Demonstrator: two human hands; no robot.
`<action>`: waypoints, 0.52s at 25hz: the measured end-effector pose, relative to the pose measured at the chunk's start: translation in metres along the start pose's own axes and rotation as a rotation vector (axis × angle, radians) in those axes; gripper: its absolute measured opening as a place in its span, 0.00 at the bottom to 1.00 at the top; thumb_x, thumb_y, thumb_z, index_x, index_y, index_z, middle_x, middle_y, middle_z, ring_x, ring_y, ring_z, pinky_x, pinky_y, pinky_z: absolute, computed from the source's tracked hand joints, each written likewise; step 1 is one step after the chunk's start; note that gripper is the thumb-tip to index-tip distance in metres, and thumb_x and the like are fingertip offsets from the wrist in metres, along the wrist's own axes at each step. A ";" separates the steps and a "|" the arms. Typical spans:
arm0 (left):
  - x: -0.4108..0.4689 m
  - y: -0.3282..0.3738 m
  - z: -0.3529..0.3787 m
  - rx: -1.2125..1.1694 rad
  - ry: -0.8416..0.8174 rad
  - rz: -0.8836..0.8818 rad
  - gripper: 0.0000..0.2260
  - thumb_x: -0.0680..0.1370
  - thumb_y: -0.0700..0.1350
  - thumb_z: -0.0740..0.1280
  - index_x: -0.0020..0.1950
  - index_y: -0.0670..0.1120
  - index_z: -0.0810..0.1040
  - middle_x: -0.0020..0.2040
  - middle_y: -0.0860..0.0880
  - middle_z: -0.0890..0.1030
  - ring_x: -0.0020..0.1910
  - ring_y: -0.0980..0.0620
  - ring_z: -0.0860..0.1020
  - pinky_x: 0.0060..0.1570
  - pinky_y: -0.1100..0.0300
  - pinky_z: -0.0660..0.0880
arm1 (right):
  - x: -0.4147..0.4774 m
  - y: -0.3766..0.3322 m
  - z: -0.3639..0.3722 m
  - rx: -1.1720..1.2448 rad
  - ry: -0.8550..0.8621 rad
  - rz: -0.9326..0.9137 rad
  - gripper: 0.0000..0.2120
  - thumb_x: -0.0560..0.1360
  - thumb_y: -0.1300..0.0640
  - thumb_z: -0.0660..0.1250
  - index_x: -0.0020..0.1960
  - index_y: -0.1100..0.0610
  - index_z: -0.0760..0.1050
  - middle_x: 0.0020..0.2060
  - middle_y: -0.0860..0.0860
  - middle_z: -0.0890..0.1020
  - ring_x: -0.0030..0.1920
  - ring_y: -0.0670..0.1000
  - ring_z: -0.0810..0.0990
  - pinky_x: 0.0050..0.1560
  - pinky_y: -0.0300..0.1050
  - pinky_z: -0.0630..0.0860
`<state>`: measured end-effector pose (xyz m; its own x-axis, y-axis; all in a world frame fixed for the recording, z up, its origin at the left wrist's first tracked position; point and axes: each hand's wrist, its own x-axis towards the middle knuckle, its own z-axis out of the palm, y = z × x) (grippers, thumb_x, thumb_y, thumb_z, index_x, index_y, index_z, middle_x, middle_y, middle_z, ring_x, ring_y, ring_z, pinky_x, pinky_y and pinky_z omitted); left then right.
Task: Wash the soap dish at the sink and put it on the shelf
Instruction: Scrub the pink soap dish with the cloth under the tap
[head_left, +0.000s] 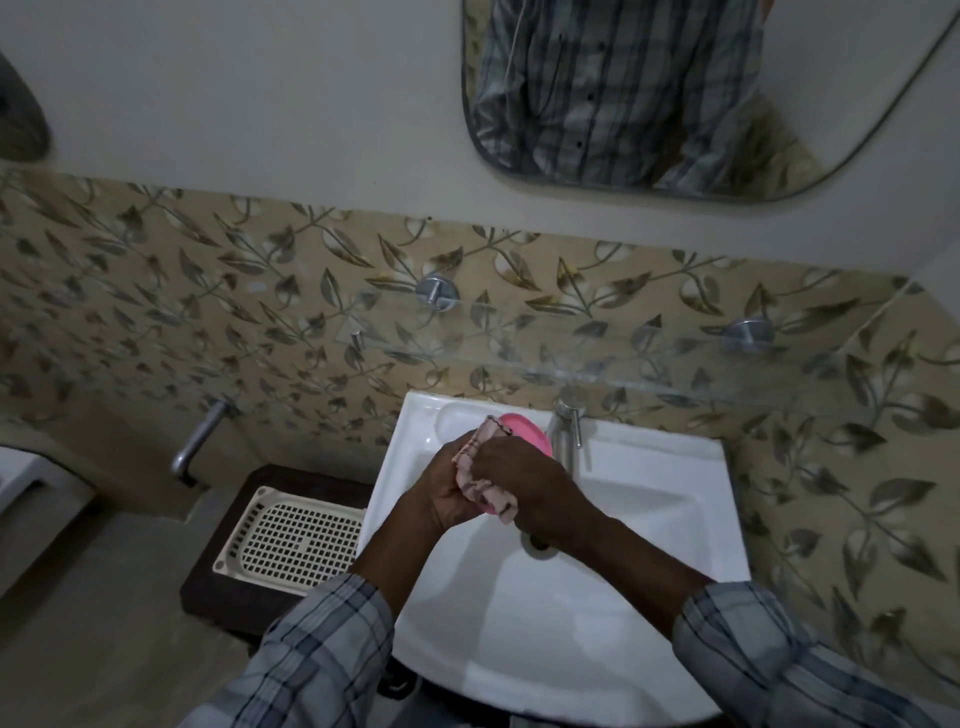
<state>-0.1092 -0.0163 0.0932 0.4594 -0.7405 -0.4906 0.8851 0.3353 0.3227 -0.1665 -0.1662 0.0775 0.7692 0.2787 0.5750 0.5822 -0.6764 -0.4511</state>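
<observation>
Over the white sink (649, 499), both my hands are clasped together around a pink soap dish (527, 434) and a pinkish striped cloth (480, 486). The dish's rounded end sticks out beyond my fingers, next to the tap; most of it is hidden. My left hand (449, 491) grips from the left and my right hand (522, 475) presses the cloth onto the dish from the right. A glass shelf (571, 366) on two metal pegs runs along the leaf-patterned wall just above the sink.
A chrome tap (566, 428) stands at the sink's back edge, with the drain (537, 543) below my right wrist. Left of the sink, a cream perforated tray (291, 540) rests on a dark stand, under a wall tap (200, 441). A mirror (675, 93) hangs above.
</observation>
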 end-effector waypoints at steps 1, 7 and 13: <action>0.000 -0.001 0.000 0.001 -0.009 0.006 0.16 0.76 0.44 0.65 0.49 0.31 0.83 0.43 0.34 0.84 0.40 0.39 0.85 0.39 0.43 0.83 | 0.002 0.000 -0.003 -0.045 -0.023 0.009 0.18 0.71 0.67 0.70 0.61 0.62 0.77 0.57 0.59 0.82 0.60 0.58 0.79 0.64 0.52 0.74; 0.016 -0.001 -0.010 0.021 0.107 0.146 0.24 0.82 0.54 0.56 0.51 0.37 0.85 0.49 0.36 0.85 0.45 0.40 0.85 0.44 0.47 0.82 | 0.016 -0.050 -0.010 -0.230 -0.047 0.655 0.16 0.68 0.67 0.67 0.55 0.59 0.80 0.47 0.56 0.84 0.47 0.58 0.81 0.45 0.49 0.78; 0.000 0.019 -0.016 0.031 0.019 0.074 0.26 0.73 0.56 0.70 0.59 0.35 0.80 0.56 0.33 0.79 0.55 0.36 0.75 0.60 0.39 0.71 | 0.005 -0.019 -0.049 1.258 0.643 1.417 0.16 0.72 0.75 0.63 0.59 0.70 0.77 0.52 0.66 0.82 0.51 0.64 0.82 0.55 0.57 0.79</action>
<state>-0.0911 -0.0007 0.0859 0.5252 -0.7028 -0.4798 0.8460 0.3703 0.3835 -0.1866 -0.1854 0.1224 0.7409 -0.3582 -0.5681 -0.1967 0.6931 -0.6935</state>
